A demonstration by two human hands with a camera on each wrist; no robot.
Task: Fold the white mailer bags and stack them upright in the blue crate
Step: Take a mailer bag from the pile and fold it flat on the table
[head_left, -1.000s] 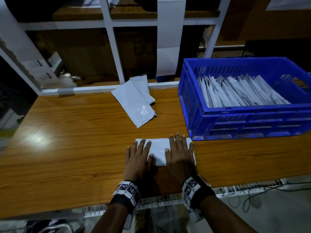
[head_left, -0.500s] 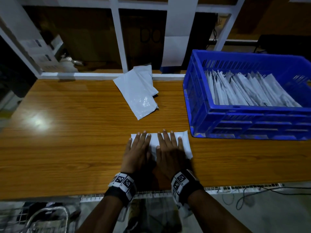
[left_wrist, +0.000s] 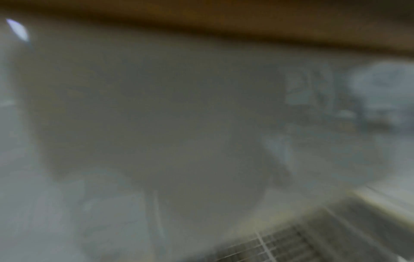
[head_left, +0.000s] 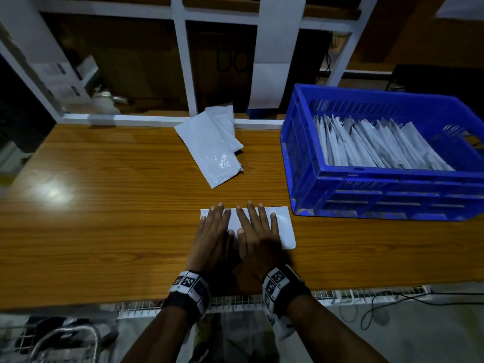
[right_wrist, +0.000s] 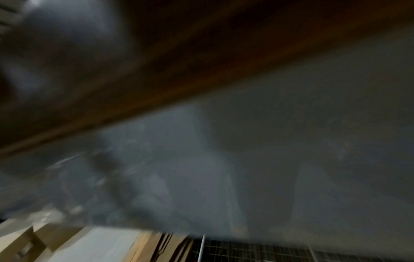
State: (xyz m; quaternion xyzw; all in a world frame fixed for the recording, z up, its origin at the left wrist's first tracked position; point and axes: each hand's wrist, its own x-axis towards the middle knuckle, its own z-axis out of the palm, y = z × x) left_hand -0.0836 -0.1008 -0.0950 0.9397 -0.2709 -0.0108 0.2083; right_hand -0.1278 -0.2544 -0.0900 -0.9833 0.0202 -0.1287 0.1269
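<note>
White folded mailer bag [head_left: 284,227] stays pinned — both hands flat, now closer together.

The head camera looks down and forward from above the near edge of the wooden table [head_left: 110,210], taking in both hands flat on a white mailer bag [head_left: 284,231], the blue crate [head_left: 366,187] at far right, and white shelving [head_left: 183,66] beyond. Both wrist cameras sit very close to the tabletop, badly blurred. The left wrist view shows a brown band of table [left_wrist: 201,19] along its top; the right wrist view shows the same wood [right_wrist: 201,62] slanting across. The table is all they share with the head view.
</note>
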